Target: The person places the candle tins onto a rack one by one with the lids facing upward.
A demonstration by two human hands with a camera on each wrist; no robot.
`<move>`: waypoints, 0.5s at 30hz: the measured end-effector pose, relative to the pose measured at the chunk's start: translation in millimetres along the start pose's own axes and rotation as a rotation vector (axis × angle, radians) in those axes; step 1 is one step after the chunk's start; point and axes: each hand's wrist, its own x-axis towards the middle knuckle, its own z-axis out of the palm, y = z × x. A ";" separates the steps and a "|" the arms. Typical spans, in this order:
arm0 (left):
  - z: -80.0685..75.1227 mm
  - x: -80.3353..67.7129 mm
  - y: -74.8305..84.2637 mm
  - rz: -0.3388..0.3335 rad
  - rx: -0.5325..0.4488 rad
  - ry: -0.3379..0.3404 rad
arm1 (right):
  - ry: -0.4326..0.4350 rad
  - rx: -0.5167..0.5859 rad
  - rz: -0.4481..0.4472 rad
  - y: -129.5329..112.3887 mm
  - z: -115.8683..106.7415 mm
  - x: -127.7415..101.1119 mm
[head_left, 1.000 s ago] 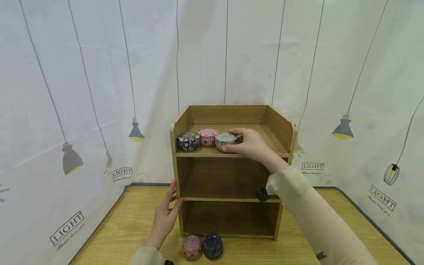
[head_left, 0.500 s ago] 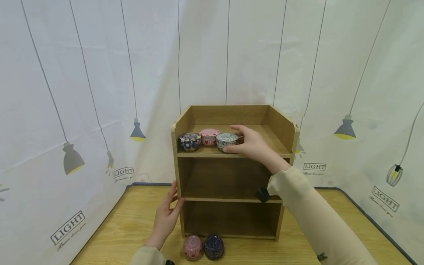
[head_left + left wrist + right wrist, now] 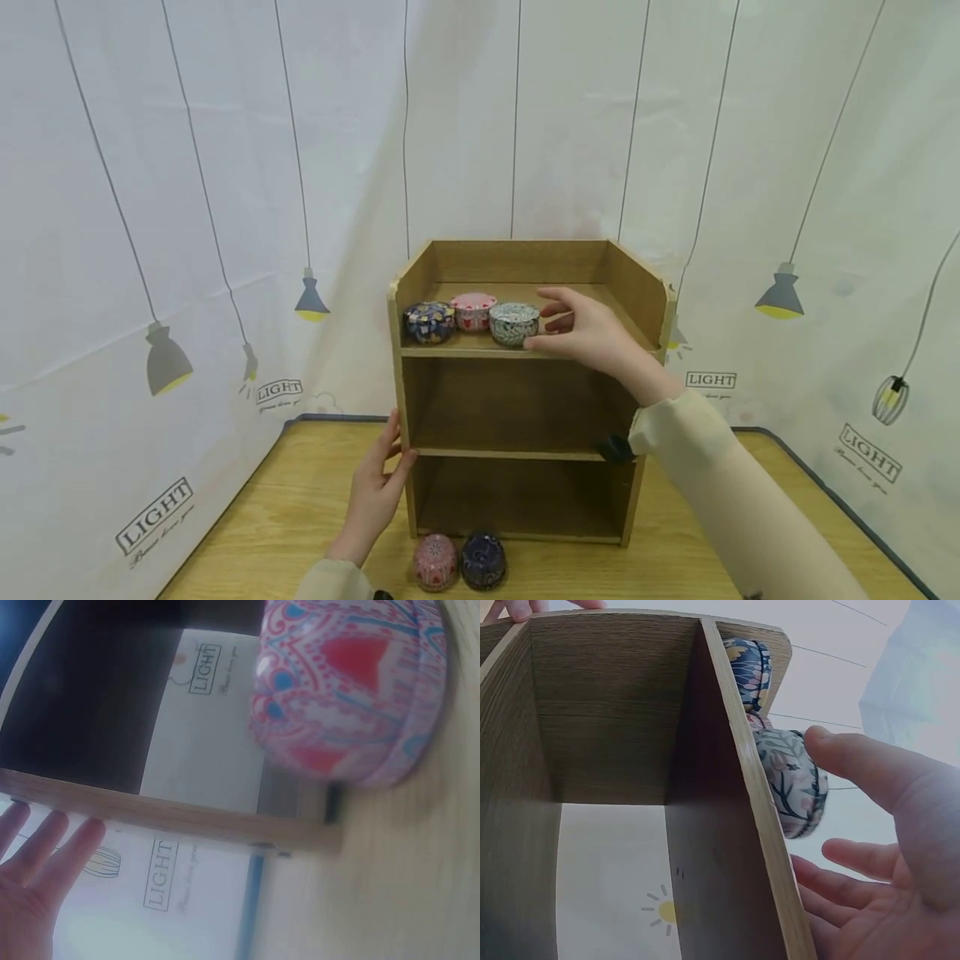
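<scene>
A small round tin (image 3: 514,323) with a pale green leaf pattern stands at the front of the wooden shelf's (image 3: 517,454) top board. My right hand (image 3: 592,333) is just right of it, fingers and thumb spread, thumb tip close to the tin's lower side. Left of that tin are a dark blue floral tin (image 3: 430,322) and, slightly behind, a pink tin (image 3: 473,312). My left hand (image 3: 375,487) rests against the shelf's left side panel, thumb at the front edge and straight fingers along the outside.
A pink tin with red hearts (image 3: 436,562) and a dark blue patterned tin (image 3: 483,561) stand side by side on the wooden table (image 3: 277,508), before the shelf. A white backdrop (image 3: 570,125) printed with hanging lamps surrounds the table.
My right hand has let go of the leaf-patterned tin and drawn back to the right; the tin stays on the top board. My left hand has stayed on the side panel.
</scene>
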 end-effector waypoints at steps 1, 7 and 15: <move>-0.2 -0.5 -0.8 0.002 -0.003 -0.003 | 0.001 -0.002 -0.003 1.2 -1.1 -2.4; -1.2 -1.9 -2.2 -0.004 0.001 -0.013 | 0.020 -0.025 -0.012 2.4 -7.6 -20.9; -1.8 0.3 4.5 -0.018 0.009 -0.013 | 0.041 -0.041 -0.062 -1.7 -12.1 -46.2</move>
